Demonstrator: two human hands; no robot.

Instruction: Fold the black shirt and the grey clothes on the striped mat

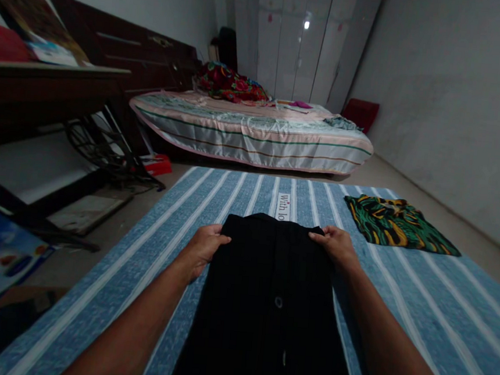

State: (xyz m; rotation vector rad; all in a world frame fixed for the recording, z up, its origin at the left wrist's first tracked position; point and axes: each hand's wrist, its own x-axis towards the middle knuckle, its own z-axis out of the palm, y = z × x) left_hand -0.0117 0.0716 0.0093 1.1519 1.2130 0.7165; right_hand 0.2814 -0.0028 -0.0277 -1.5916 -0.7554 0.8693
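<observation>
A black garment [266, 305] with a button down its middle lies over the blue-and-white striped cloth [176, 233], its near end running out of view at the bottom. My left hand [203, 247] pinches its far left corner between thumb and fingers. At the far right corner, my right hand [335, 244] grips the fabric in the same way. The far edge is held fairly straight between both hands. Beyond the right hand rests a folded green, black and yellow patterned cloth [399, 224].
Across the room stands a bed [254, 138] with a striped satin cover and a red floral blanket [235, 84]. To the left is a treadle sewing table [54, 74]; a blue printed box [2, 247] sits low beside me. A red box [158, 165] lies on the floor.
</observation>
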